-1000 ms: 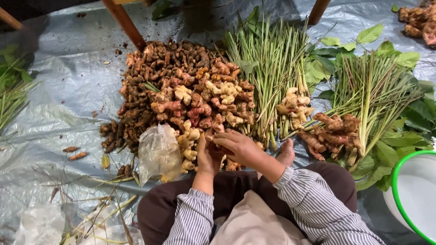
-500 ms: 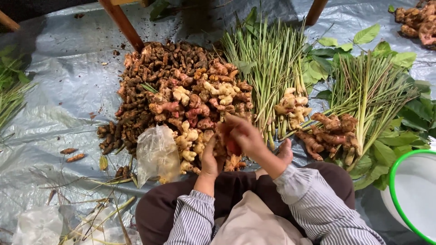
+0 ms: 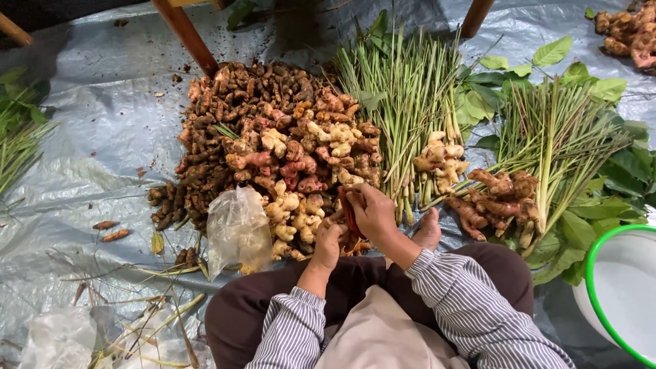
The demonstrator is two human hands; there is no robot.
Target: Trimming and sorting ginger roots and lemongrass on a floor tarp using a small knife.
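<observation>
both hands (image 3: 352, 222) around red band (image 3: 348, 213)

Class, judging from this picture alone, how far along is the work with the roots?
Done: brown and pale roots sit heaped in one big pile, lemongrass stalks laid alongside. In hand: the right hand and left hand grip a reddish piece at the pile's near edge. Left: most of the pile lies untouched.

hands (image 3: 355, 225) – on red strip (image 3: 348, 213) | ginger pile (image 3: 273, 150) – lemongrass (image 3: 410, 102) beside
</observation>
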